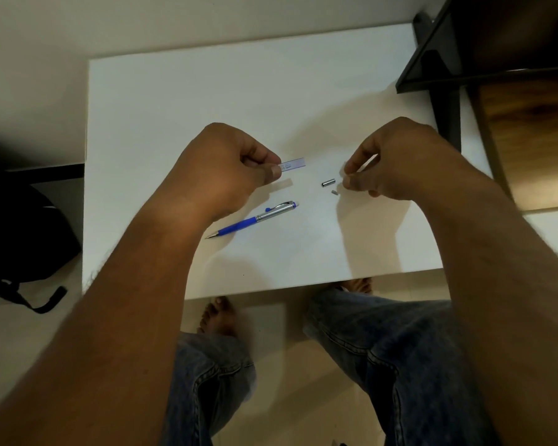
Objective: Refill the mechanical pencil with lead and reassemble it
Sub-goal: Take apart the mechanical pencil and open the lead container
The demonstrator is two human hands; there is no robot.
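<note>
We hold the little lead case [292, 164] in our left hand [229, 169]. Thumb and fingers pinch one end shut, so the other end sticks out toward 3 o'clock, aimed at our right hand [390, 162]. We think we hold it up off the table [174, 107] like this so a lead can come out of that free end. The case is see-through with a blue edge, but we cannot tell how many leads are inside; they are too thin to see.

Our right hand has its thumb and finger pressed close together, holding something small and pale. It could be the lid of the case or a lead. We cannot tell which.

The pencil [253, 218] lies flat on the table at 6 o'clock from the case, near our left wrist, with nobody touching it. Its tip points to 8 o'clock and its open back end points to 2 o'clock. That end looks bare, so we think it is ready for lead.

The small metal cap [328, 183] lies at 9 o'clock from our right fingers, just beside them. A tiny white bit [334, 192], maybe the eraser, sits just below it. We think they were put close by so they do not get lost.
</note>
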